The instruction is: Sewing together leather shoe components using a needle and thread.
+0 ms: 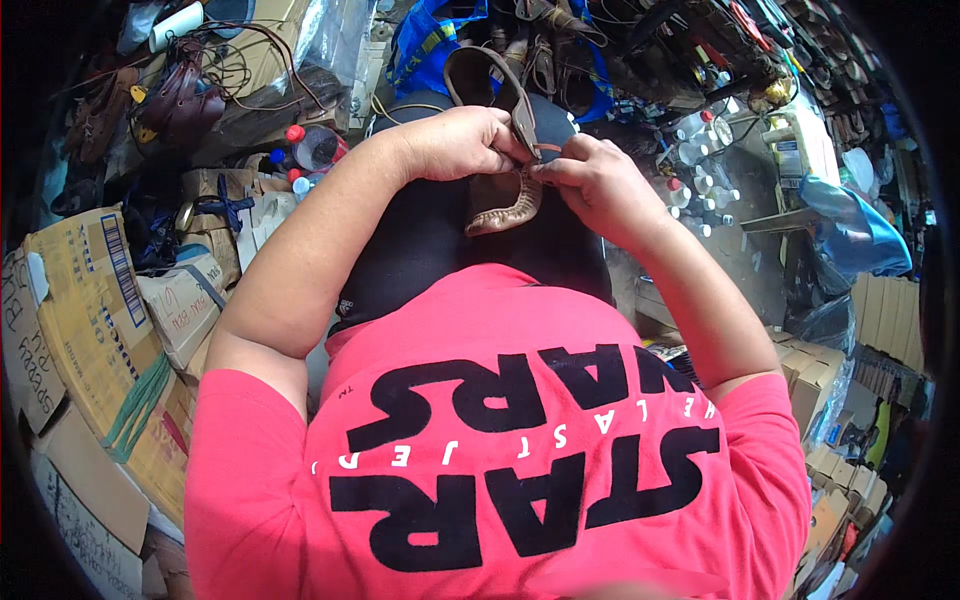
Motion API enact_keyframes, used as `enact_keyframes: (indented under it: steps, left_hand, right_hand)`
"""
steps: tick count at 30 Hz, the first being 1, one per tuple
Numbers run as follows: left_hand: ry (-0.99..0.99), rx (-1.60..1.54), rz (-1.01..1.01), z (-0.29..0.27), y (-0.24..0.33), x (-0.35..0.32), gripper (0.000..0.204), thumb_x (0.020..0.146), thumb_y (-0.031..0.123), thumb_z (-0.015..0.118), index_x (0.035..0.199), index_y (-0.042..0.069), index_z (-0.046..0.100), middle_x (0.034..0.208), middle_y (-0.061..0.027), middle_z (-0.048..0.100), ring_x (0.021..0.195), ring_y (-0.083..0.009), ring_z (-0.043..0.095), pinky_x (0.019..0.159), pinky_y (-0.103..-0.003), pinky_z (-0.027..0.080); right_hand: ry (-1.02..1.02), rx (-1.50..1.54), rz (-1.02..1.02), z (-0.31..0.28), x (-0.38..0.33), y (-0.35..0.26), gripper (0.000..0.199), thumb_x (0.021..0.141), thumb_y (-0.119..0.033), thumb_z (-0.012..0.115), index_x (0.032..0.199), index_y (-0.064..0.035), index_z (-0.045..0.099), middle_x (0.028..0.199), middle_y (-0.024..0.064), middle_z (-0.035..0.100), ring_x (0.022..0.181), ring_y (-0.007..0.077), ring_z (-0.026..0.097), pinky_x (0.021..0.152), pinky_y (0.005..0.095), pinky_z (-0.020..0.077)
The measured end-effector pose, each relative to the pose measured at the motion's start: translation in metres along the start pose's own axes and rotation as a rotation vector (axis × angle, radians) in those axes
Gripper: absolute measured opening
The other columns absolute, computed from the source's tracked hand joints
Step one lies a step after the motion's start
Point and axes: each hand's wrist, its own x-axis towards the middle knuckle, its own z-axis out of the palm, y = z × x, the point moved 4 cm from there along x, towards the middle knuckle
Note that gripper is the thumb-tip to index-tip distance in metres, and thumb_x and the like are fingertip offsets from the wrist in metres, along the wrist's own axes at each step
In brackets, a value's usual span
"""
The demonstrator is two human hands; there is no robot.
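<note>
The sandal (500,150) looks like brown leather, its sole smooth and faintly shiny, its strap matt. Left of the sandal, cardboard boxes (90,310) are matt, rough brown paper. Right of it, small bottles (700,175) are glossy clear plastic. Below it, the shirt (500,450) is soft matt pink cloth.

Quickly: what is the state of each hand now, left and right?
Left hand: closed, gripping the brown leather sandal at its strap.
Right hand: closed, fingers pinching the same sandal's strap.
</note>
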Motion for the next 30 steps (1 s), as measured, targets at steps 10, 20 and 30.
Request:
enact_keyframes:
  steps: [10,20,30]
  left_hand:
    - [0.115,0.274,-0.029,-0.006,-0.006,0.012,0.022,0.073,0.003,0.072,0.095,0.003,0.070,0.105,-0.0087,0.059,0.096,-0.0224,0.061,0.086,-0.032,0.049]
    - [0.726,0.476,-0.075,0.025,0.032,-0.058,0.033,0.074,0.016,0.075,0.103,0.008,0.060,0.114,-0.0107,0.056,0.099,-0.0325,0.060,0.083,-0.040,0.050]
    - [0.264,0.395,-0.092,0.001,0.020,-0.085,0.017,0.080,0.009,0.068,0.095,0.005,0.060,0.087,-0.0082,0.061,0.083,-0.0263,0.061,0.074,-0.036,0.048]
  right_hand:
    - [-0.331,-0.261,-0.084,0.008,0.035,-0.014,0.014,0.074,-0.005,0.059,0.085,-0.0104,0.067,0.088,0.0108,0.059,0.088,0.0312,0.061,0.079,0.0420,0.0472]
    - [-0.006,1.392,0.650,0.011,-0.024,0.049,0.019,0.089,-0.026,0.067,0.086,-0.0078,0.064,0.073,-0.0033,0.052,0.058,0.0035,0.043,0.053,0.0201,0.0372]
    - [-0.100,1.228,0.643,-0.028,-0.061,0.096,0.043,0.096,-0.032,0.056,0.131,-0.0086,0.053,0.065,-0.0072,0.046,0.053,0.0023,0.034,0.052,0.0228,0.0319]
